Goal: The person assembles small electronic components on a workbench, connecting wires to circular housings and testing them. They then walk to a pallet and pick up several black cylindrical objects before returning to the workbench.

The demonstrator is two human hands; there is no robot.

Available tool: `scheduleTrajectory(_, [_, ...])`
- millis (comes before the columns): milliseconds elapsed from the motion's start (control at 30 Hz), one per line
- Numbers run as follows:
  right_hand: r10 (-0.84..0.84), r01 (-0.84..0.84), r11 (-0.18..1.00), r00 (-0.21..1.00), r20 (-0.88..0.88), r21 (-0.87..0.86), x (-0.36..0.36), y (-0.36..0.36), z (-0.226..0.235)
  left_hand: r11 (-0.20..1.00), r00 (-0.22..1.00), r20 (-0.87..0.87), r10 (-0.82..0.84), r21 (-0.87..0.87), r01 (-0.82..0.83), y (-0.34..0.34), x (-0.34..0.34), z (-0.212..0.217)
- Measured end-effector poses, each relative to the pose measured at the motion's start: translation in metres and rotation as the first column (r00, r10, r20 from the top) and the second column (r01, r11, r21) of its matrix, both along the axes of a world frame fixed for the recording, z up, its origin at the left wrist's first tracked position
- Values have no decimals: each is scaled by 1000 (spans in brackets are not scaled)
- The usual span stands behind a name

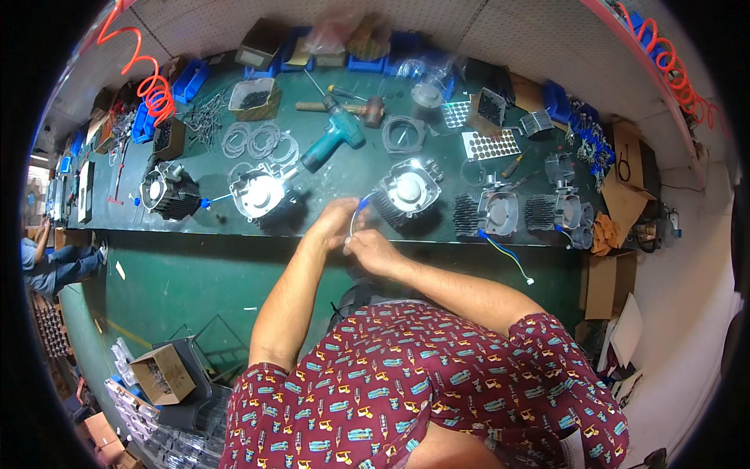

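At the bench's front edge, a thin cable (355,218) with a blue sleeve runs from a finned metal motor housing (409,192) down to my hands. My left hand (334,222) is closed around the cable near the housing. Just below it, my right hand (376,253) pinches the cable's lower end; the tip is hidden by the fingers. To the left sits a similar housing (261,194), brightly lit. On the right, another housing (498,213) has loose coloured wires (506,254) hanging over the edge, ending in a small white connector.
A teal power drill (334,141) lies behind the housings, near a mallet (373,112) and grey ring gaskets (262,139). Boxes of screws (254,99) and blue bins (367,64) line the back. Orange coiled hoses (158,100) hang at the sides. At far left, another person (66,262) sits.
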State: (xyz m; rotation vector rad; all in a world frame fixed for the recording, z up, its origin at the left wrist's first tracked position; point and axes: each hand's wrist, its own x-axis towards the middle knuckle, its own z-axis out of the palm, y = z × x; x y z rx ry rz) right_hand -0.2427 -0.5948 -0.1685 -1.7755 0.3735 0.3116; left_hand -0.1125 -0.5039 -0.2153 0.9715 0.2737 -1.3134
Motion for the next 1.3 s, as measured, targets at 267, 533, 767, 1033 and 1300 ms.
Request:
scheduleTrajectory(267, [-154, 428, 790, 832, -533, 439, 2, 7, 12, 913, 477, 798, -369, 406, 27, -7, 4, 7])
scheduleTrajectory(533, [-232, 292, 934, 933, -274, 204, -1, -2, 19, 977, 752, 652, -99, 209, -53, 1, -13, -6])
scheduleTrajectory(767, [107, -84, 949, 993, 59, -303, 2, -12, 37, 943, 766, 643, -21, 267, -198, -6, -15, 6])
scheduleTrajectory(1033, [273, -244, 863, 962, 2, -442, -11, -10, 41, 965, 960, 123, 250, 47, -257, -45, -13, -15])
scheduleTrajectory(1300, [-16, 104, 944, 963, 269, -313, -13, -56, 60, 984, 972, 169, 163, 50, -174, -32, -12, -13])
